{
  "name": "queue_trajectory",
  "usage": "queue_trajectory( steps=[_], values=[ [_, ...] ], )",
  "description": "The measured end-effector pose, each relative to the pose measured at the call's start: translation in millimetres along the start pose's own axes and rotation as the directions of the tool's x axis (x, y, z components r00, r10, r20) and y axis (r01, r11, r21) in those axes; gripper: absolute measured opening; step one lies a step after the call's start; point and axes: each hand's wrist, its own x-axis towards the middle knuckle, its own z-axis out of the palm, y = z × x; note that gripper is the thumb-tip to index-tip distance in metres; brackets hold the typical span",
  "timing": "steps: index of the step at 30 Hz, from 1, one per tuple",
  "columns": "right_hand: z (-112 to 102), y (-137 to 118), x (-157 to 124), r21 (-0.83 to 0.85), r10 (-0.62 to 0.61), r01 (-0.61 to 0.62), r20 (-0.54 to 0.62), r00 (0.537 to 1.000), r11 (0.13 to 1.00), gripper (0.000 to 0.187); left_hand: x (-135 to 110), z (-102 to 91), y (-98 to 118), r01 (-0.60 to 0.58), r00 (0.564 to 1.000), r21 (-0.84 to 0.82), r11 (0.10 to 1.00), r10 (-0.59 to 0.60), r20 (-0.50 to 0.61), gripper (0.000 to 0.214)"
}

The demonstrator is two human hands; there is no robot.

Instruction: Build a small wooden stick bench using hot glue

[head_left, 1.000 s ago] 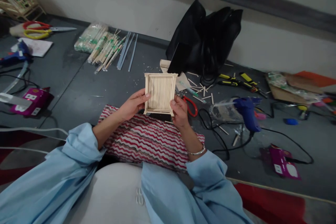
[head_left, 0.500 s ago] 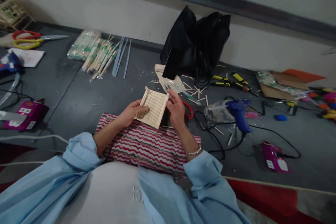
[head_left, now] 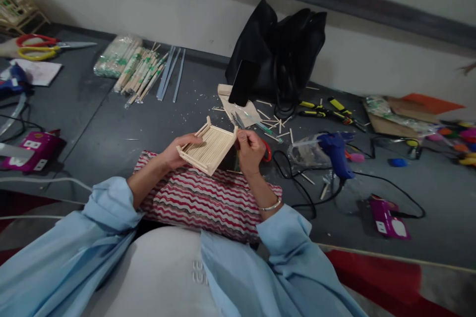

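I hold a small square tray made of pale wooden sticks (head_left: 208, 147) above a red and white striped cloth (head_left: 203, 198). My left hand (head_left: 176, 151) grips its left edge, with the fingers curled under and the thumb on top. My right hand (head_left: 250, 151) pinches its right corner. The tray lies tilted, nearly flat, with its raised rim facing up. Short corner posts stick up from it.
On the grey floor lie a blue glue gun (head_left: 336, 153) with a black cord, red-handled cutters (head_left: 266, 151), loose stick pieces (head_left: 277, 126), a black bag (head_left: 278, 57), a dark phone (head_left: 243, 83), packs of chopsticks (head_left: 134, 67), scissors (head_left: 37, 45) and purple power strips (head_left: 388, 217).
The stick tray has gone from upright, facing me, to tilted almost flat. Both hands have kept hold of it and turned it.
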Motion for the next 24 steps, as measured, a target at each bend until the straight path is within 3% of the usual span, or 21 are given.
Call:
queue_trajectory(
  steps=[5, 11, 15, 18, 24],
  values=[
    [-2, 0, 9, 0.065, 0.062, -0.057, -0.077, 0.995, 0.996, 0.04, 2, -2.1, 1, -0.035, 0.999, 0.009, 0.999, 0.035, 0.016, 0.032],
    [7, -2, 10, 0.255, 0.269, -0.244, -0.064, 0.961, 0.936, 0.055, 6, -11.5, 2, -0.045, 0.999, 0.006, 0.999, 0.045, 0.026, 0.033],
    [7, -2, 8, 0.235, 0.17, -0.176, 0.047, 0.984, 0.956, 0.037, 10, -18.0, 2, 0.024, 0.999, -0.013, 1.0, -0.023, 0.041, 0.035],
    [7, -3, 5, 0.229, 0.094, -0.115, 0.1, 0.991, 0.967, 0.034, 12, -16.8, 0, 0.042, 0.997, -0.012, 0.999, -0.041, 0.058, 0.036],
    [3, -5, 3, 0.07, 0.053, -0.056, 0.046, 0.998, 0.996, 0.029, 10, -8.3, -3, 0.011, 0.999, 0.035, 0.999, -0.013, 0.051, 0.036]
  ],
)
